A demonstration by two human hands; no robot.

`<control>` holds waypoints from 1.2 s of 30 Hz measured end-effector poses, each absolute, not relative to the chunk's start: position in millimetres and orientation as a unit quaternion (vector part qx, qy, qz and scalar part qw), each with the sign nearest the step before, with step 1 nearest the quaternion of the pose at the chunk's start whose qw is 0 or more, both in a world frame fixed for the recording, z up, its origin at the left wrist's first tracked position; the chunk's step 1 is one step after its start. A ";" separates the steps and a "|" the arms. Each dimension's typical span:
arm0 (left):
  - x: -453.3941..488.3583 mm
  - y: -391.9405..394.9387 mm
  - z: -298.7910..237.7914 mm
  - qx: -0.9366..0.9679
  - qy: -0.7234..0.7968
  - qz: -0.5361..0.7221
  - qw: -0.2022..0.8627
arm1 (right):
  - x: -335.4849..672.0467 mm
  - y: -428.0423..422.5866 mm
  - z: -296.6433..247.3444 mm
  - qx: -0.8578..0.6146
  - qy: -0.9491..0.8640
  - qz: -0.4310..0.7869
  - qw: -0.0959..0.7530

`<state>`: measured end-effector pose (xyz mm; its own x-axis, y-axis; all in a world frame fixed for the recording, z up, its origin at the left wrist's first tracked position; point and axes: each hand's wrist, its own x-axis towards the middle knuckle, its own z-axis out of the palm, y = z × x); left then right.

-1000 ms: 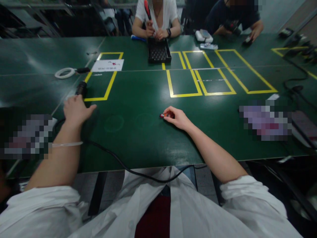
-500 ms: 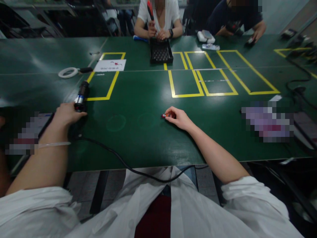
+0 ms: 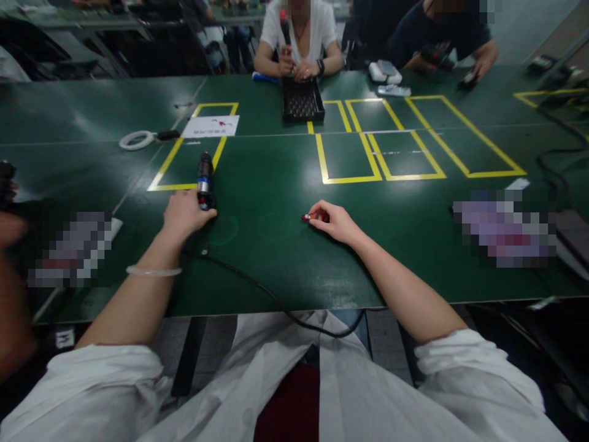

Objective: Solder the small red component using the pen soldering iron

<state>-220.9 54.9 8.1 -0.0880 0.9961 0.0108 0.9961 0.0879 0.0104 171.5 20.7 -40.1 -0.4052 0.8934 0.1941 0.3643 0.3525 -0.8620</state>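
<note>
The fingers (image 3: 208, 213) of the left hand (image 3: 183, 210) are curled about the near end of a black cylindrical tool (image 3: 205, 175) with a blue and silver band, the thumb lying out along its right. The tool points away from those fingers; whether it touches the table cannot be told. The right hand (image 3: 335, 222) has its fingers drawn into a narrow pinch on a small red, white and orange piece (image 3: 307, 217), which pokes out on their left, low over the green table (image 3: 322, 264).

Between the two sets of fingers, two faint rings (image 3: 275, 226) mark the tabletop. Just nearer than the left fingers, a black cable (image 3: 243, 279) runs rightward and over the near edge.

Beyond the left fingers lie a yellow tape outline (image 3: 172, 187) and a white printed sheet (image 3: 211, 126); farther and to their left is a white coiled ring (image 3: 137, 140) with a dark end. Well left of them sits a pixelated flat object (image 3: 76, 245); another (image 3: 506, 230) lies well right of the right fingers.

Beyond the right fingers are more yellow outlines (image 3: 354, 180), then a black tray (image 3: 304, 116) before a person in white (image 3: 273, 31), whose hand holds a red-and-black tool (image 3: 286, 27).
</note>
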 end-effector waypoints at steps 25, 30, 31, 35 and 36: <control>-11.1 3.1 7.4 -0.831 -0.554 -0.048 0.008 | 173.5 23.4 -43.7 -0.457 -0.760 0.302 0.350; -9.2 0.8 5.3 -0.836 -0.546 -0.050 0.013 | 172.5 24.4 -44.8 -0.451 -0.778 0.265 0.349; -9.2 0.8 5.0 -0.836 -0.546 -0.051 0.012 | 172.3 24.6 -45.2 -0.448 -0.778 0.264 0.352; -9.6 0.8 4.3 -0.836 -0.547 -0.053 0.012 | 172.0 24.4 -46.3 -0.431 -0.775 0.284 0.364; -9.8 0.7 4.1 -0.836 -0.547 -0.054 0.012 | 172.1 24.3 -46.3 -0.427 -0.778 0.283 0.363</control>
